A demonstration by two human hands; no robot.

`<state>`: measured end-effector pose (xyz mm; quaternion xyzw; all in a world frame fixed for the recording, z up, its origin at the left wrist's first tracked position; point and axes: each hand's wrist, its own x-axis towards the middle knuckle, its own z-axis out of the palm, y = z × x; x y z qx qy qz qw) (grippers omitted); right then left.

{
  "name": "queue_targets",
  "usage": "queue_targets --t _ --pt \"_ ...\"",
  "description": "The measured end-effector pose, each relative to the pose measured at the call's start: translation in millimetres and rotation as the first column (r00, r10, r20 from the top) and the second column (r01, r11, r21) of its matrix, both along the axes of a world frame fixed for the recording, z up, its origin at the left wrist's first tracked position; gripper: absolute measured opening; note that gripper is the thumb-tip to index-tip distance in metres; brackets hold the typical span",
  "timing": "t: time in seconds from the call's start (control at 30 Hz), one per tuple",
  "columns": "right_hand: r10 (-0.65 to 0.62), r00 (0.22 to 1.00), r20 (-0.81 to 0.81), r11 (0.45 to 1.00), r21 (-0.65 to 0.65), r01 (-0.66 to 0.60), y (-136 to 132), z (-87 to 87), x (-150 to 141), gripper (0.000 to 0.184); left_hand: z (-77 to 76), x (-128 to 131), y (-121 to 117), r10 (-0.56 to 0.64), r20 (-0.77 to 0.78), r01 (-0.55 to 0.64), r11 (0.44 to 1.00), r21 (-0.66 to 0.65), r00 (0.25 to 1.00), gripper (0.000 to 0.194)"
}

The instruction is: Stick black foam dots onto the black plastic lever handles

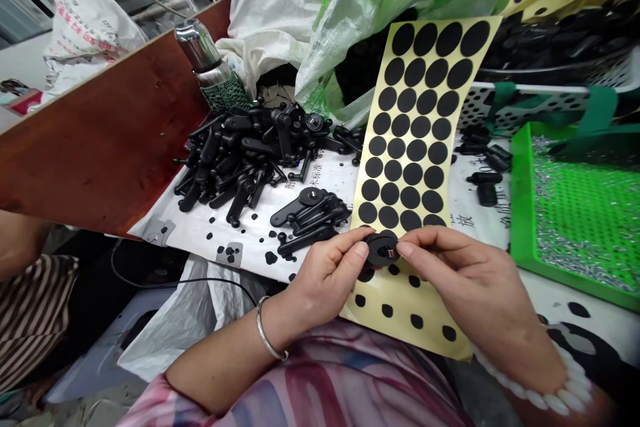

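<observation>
Disc, black with a hole that shows a bit of metal, is held up between the two hands, above the lower part of the sheet. Left hand pinches one edge between thumb and finger; right hand grips the opposite edge the same way, so the fingertips are near each other. Nearest below is a patterned shirt; white beads ring the right wrist.

The sheet is yellow, with round black stickers in rows of four and smaller dark spots at its near end. Right of it, a green tray holds small metal pieces. On its left lie a few levers, and beyond them a larger heap. Behind the heap stands a bottle; behind the tray, a white basket is full of black parts.
</observation>
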<state>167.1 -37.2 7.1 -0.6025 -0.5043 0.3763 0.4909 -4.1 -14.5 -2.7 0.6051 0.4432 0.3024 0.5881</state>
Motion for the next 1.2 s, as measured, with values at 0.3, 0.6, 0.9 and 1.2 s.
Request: queue_targets --t 0.3,0.6,0.9,1.2 --pt "0.014 0.999 -0.038 1.000 -0.027 -0.015 0.3 -1.5 -1.9 0.011 1.6 3.3 -0.2 0.032 0.154 -0.001 0.981 -0.196 0.987 0.048" --pt "-0.001 0.997 0.083 0.999 0.049 -0.003 -3.6 -7.2 -1.4 0.012 1.0 6.0 -0.1 0.002 0.163 0.017 0.993 -0.117 0.987 0.040" --pt "-0.206 0.760 0.616 0.932 0.360 -0.039 -11.6 -18.6 -7.7 0.014 -10.8 4.1 -2.6 0.029 -0.009 -0.027 0.990 0.139 1.000 0.042" --pt "0.099 0.980 -0.171 0.989 -0.093 -0.116 3.6 -5.3 6.5 0.038 -2.2 3.0 -5.7 -0.081 0.121 0.063 0.988 0.142 0.989 0.039"
